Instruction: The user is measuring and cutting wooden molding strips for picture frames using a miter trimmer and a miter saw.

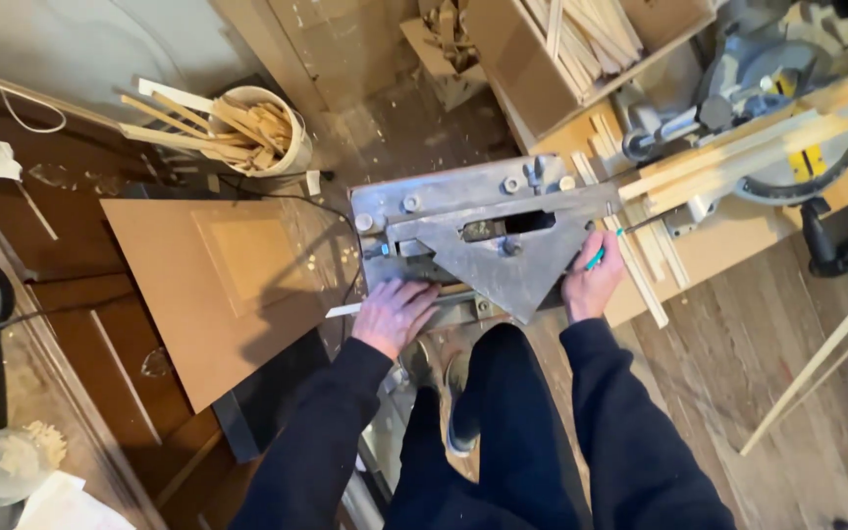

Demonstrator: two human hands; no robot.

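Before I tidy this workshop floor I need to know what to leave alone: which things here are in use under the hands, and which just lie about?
In use:
left hand on the thin wood strip
grey metal cutting machine
right hand gripping a green-handled tool

Lying about:
bucket of wood offcuts
brown board
cardboard box of sticks
mitre saw

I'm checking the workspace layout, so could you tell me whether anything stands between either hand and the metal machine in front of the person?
Nothing visible does. The left hand already rests on the metal machine at its near edge, and the right hand, holding a green-handled tool, touches its right corner.
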